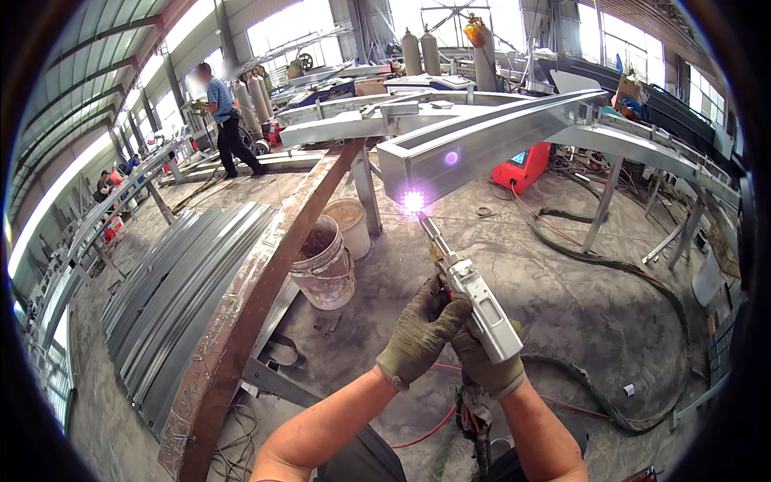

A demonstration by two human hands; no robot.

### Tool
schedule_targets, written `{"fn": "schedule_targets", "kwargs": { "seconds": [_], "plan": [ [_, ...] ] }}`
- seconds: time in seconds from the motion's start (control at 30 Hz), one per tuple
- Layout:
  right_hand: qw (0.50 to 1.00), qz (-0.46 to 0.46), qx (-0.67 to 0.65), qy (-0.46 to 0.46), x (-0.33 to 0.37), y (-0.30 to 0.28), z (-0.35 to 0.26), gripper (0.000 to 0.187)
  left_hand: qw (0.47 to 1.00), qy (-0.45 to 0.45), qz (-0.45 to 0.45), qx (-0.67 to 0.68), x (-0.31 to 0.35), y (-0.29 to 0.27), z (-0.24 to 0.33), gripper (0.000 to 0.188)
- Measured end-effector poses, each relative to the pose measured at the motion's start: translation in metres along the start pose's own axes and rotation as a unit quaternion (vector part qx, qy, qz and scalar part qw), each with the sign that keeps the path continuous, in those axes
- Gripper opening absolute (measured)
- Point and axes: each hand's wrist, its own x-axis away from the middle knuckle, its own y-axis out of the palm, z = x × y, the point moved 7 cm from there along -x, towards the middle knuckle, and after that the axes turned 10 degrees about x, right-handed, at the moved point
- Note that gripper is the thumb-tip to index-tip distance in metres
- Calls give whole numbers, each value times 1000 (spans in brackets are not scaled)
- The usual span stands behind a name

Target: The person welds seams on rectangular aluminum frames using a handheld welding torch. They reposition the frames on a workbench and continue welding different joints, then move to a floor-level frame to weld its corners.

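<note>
A silver, boxy metal torch (488,309) points away from the person, the olive-gloved left grip (419,331) and olive-gloved right grip (488,365) both curled closed around it. Violet-white light (414,201) flares at its tip, by the lower corner of a long silver rectangular metal beam (490,149); beyond stands a red box-shaped machine (522,170).

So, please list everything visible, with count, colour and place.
Pistol-shaped metal torch: one, silver, centre
Long hollow metal frame: one, silver, at torch tip
Rough metal beam: one, rusty brown, left
Round buckets: two, whitish, beside beam
Stacked metal strips: many, grey, floor left
Boxy machine: one, red, behind frame
Thick hoses: several, dark, floor right
Tall cylinders: several, grey, background
Coworker: one, blue shirt, upper left
Left gloved hand: one, olive, on torch
Right gloved hand: one, olive, on torch
</note>
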Motion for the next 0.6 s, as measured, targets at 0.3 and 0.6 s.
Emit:
{"fn": "schedule_targets", "kwargs": {
  "seconds": [0.3, 0.6],
  "plan": [
    [1000, 8, 7, 9, 0, 3, -5, 15, 999, -8, 15, -49, 1, -4, 3, 68],
    [1000, 14, 3, 9, 1, 0, -6, 16, 999, -14, 16, -28, 1, -6, -6, 71]
  ]
}}
